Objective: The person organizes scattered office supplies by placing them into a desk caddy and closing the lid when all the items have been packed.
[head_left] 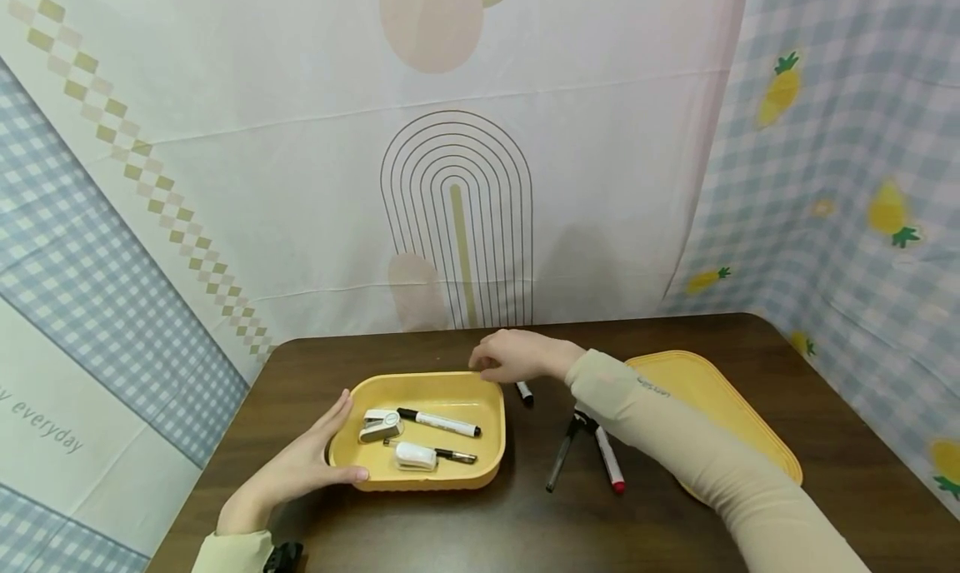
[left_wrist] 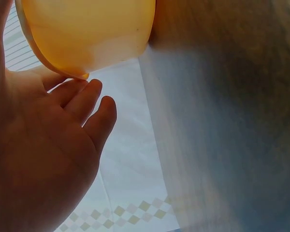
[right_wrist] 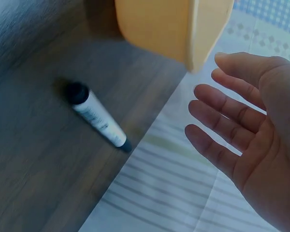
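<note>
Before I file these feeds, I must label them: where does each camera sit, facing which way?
Head: worn on the head, facing forward and down at the yellow box; left hand, right hand and sleeves show.
Left wrist: worn there, facing the box's outside; the left hand shows.
Right wrist: worn there, facing a black-capped marker and the box; the right hand shows.
Head and right wrist views share that marker.
</note>
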`<action>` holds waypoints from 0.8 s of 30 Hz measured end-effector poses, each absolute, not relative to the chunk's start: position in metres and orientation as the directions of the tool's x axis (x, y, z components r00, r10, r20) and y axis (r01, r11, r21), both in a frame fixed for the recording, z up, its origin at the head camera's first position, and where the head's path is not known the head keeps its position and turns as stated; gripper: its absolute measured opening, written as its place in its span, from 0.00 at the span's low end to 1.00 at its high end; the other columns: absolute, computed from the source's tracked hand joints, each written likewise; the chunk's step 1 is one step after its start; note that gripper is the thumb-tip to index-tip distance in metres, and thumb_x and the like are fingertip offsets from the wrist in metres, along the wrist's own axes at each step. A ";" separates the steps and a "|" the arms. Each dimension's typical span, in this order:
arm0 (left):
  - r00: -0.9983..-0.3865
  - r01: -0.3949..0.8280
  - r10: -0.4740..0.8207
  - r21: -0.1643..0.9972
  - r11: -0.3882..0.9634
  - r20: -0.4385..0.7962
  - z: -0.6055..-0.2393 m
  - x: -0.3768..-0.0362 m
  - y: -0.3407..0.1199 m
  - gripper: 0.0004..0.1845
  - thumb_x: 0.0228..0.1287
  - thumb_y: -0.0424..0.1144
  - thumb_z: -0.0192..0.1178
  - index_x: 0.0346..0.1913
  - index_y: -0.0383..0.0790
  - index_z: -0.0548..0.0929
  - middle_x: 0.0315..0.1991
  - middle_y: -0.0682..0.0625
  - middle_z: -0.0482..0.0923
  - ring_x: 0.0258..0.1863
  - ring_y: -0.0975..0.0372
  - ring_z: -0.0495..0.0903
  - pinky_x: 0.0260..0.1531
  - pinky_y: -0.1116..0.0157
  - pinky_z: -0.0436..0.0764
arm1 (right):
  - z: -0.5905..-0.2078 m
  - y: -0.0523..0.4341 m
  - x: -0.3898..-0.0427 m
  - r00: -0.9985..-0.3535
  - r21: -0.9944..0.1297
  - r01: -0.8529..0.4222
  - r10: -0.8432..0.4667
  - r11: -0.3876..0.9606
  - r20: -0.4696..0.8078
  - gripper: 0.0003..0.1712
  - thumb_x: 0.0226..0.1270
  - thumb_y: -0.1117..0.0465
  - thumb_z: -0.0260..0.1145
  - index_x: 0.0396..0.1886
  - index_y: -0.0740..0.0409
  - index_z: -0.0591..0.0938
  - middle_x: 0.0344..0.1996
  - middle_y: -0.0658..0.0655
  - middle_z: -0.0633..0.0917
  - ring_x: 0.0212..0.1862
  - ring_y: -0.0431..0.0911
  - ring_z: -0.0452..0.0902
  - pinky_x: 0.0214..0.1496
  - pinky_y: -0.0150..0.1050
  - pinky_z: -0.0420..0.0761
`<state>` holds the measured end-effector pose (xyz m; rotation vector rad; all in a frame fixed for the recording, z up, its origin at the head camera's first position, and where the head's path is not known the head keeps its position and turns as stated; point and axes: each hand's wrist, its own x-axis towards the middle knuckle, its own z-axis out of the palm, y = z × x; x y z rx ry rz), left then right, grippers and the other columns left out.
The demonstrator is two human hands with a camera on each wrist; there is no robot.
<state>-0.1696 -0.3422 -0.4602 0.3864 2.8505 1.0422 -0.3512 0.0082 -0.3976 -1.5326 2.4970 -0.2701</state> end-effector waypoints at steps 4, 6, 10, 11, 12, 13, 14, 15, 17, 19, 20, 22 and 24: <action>-0.965 0.209 0.263 0.651 0.730 0.015 -0.460 -0.169 -0.342 0.61 0.53 0.55 0.76 0.81 0.38 0.50 0.82 0.45 0.39 0.77 0.45 0.46 0.65 0.78 0.49 | -0.397 0.018 -0.359 -0.476 -0.269 -0.835 -0.876 0.480 -0.085 0.19 0.75 0.56 0.64 0.61 0.56 0.82 0.45 0.50 0.85 0.42 0.40 0.78 0.47 0.40 0.79; -0.964 0.210 0.264 0.653 0.727 0.017 -0.460 -0.169 -0.342 0.61 0.53 0.55 0.76 0.81 0.37 0.50 0.82 0.45 0.39 0.77 0.44 0.46 0.64 0.79 0.49 | -0.396 0.022 -0.363 -0.493 -0.270 -0.824 -0.865 0.497 -0.088 0.20 0.75 0.55 0.64 0.62 0.55 0.82 0.43 0.50 0.84 0.40 0.40 0.78 0.45 0.40 0.79; -0.964 0.211 0.265 0.653 0.727 0.017 -0.460 -0.169 -0.342 0.61 0.53 0.55 0.76 0.81 0.37 0.49 0.82 0.45 0.39 0.77 0.44 0.46 0.64 0.79 0.49 | -0.393 0.033 -0.371 -0.537 -0.260 -0.799 -0.838 0.542 -0.095 0.20 0.75 0.56 0.63 0.62 0.56 0.81 0.39 0.49 0.84 0.37 0.41 0.77 0.43 0.41 0.78; -0.964 0.212 0.265 0.651 0.729 0.018 -0.460 -0.169 -0.342 0.61 0.53 0.55 0.76 0.81 0.37 0.50 0.82 0.45 0.39 0.77 0.45 0.46 0.64 0.78 0.49 | -0.392 0.036 -0.373 -0.548 -0.253 -0.794 -0.831 0.553 -0.094 0.20 0.75 0.55 0.63 0.62 0.56 0.81 0.40 0.50 0.84 0.38 0.41 0.77 0.44 0.41 0.78; -0.964 0.213 0.264 0.650 0.730 0.020 -0.460 -0.169 -0.342 0.61 0.53 0.56 0.76 0.81 0.38 0.50 0.82 0.45 0.39 0.77 0.45 0.46 0.65 0.78 0.50 | -0.392 0.038 -0.375 -0.558 -0.249 -0.789 -0.824 0.562 -0.092 0.20 0.75 0.55 0.63 0.62 0.57 0.81 0.42 0.51 0.85 0.39 0.42 0.78 0.45 0.42 0.79; -0.964 0.213 0.264 0.649 0.730 0.020 -0.460 -0.170 -0.342 0.61 0.53 0.56 0.76 0.81 0.38 0.50 0.82 0.45 0.39 0.77 0.45 0.46 0.65 0.77 0.50 | -0.392 0.041 -0.376 -0.568 -0.246 -0.784 -0.819 0.570 -0.088 0.20 0.75 0.56 0.63 0.62 0.57 0.82 0.44 0.52 0.85 0.42 0.43 0.79 0.47 0.43 0.79; -0.964 0.214 0.264 0.647 0.731 0.021 -0.461 -0.170 -0.342 0.61 0.53 0.56 0.76 0.81 0.38 0.50 0.82 0.45 0.39 0.77 0.45 0.46 0.65 0.76 0.50 | -0.392 0.044 -0.378 -0.574 -0.242 -0.781 -0.814 0.576 -0.084 0.20 0.75 0.56 0.63 0.62 0.58 0.82 0.47 0.54 0.85 0.44 0.44 0.80 0.48 0.43 0.79; -0.964 0.214 0.264 0.648 0.731 0.021 -0.461 -0.170 -0.342 0.61 0.53 0.55 0.76 0.81 0.38 0.50 0.82 0.45 0.39 0.77 0.45 0.46 0.65 0.76 0.50 | -0.392 0.048 -0.380 -0.580 -0.241 -0.778 -0.811 0.580 -0.080 0.20 0.75 0.56 0.63 0.61 0.59 0.82 0.48 0.55 0.85 0.46 0.45 0.80 0.49 0.44 0.80; -0.964 0.215 0.264 0.646 0.733 0.021 -0.461 -0.170 -0.342 0.61 0.53 0.55 0.76 0.81 0.38 0.50 0.82 0.45 0.40 0.77 0.45 0.46 0.66 0.76 0.50 | -0.392 0.054 -0.382 -0.590 -0.246 -0.769 -0.803 0.589 -0.079 0.21 0.74 0.57 0.64 0.61 0.61 0.82 0.49 0.56 0.85 0.47 0.46 0.80 0.50 0.45 0.80; -0.964 0.214 0.265 0.646 0.732 0.019 -0.461 -0.170 -0.342 0.61 0.53 0.55 0.76 0.81 0.38 0.50 0.82 0.43 0.40 0.77 0.45 0.46 0.65 0.76 0.50 | -0.392 0.061 -0.385 -0.599 -0.244 -0.763 -0.797 0.598 -0.078 0.20 0.74 0.57 0.64 0.61 0.61 0.82 0.46 0.55 0.85 0.45 0.45 0.79 0.49 0.44 0.80; -0.964 0.215 0.265 0.645 0.734 0.019 -0.461 -0.170 -0.342 0.61 0.53 0.56 0.76 0.81 0.38 0.50 0.82 0.43 0.40 0.77 0.45 0.47 0.66 0.76 0.50 | -0.392 0.064 -0.386 -0.606 -0.244 -0.758 -0.791 0.605 -0.080 0.20 0.74 0.57 0.64 0.60 0.61 0.82 0.44 0.54 0.85 0.42 0.44 0.79 0.47 0.43 0.79; -0.964 0.216 0.265 0.639 0.738 0.019 -0.461 -0.170 -0.342 0.61 0.53 0.56 0.76 0.81 0.38 0.50 0.81 0.41 0.41 0.77 0.45 0.47 0.67 0.73 0.52 | -0.392 0.070 -0.388 -0.624 -0.251 -0.740 -0.776 0.623 -0.086 0.20 0.73 0.57 0.65 0.60 0.61 0.82 0.39 0.52 0.84 0.39 0.42 0.77 0.44 0.41 0.79; -0.964 0.218 0.266 0.635 0.741 0.020 -0.460 -0.170 -0.342 0.61 0.53 0.56 0.76 0.81 0.38 0.50 0.81 0.41 0.41 0.77 0.45 0.47 0.69 0.68 0.54 | -0.391 0.077 -0.389 -0.639 -0.255 -0.727 -0.764 0.638 -0.089 0.20 0.73 0.58 0.65 0.60 0.61 0.82 0.35 0.50 0.82 0.36 0.41 0.75 0.41 0.40 0.78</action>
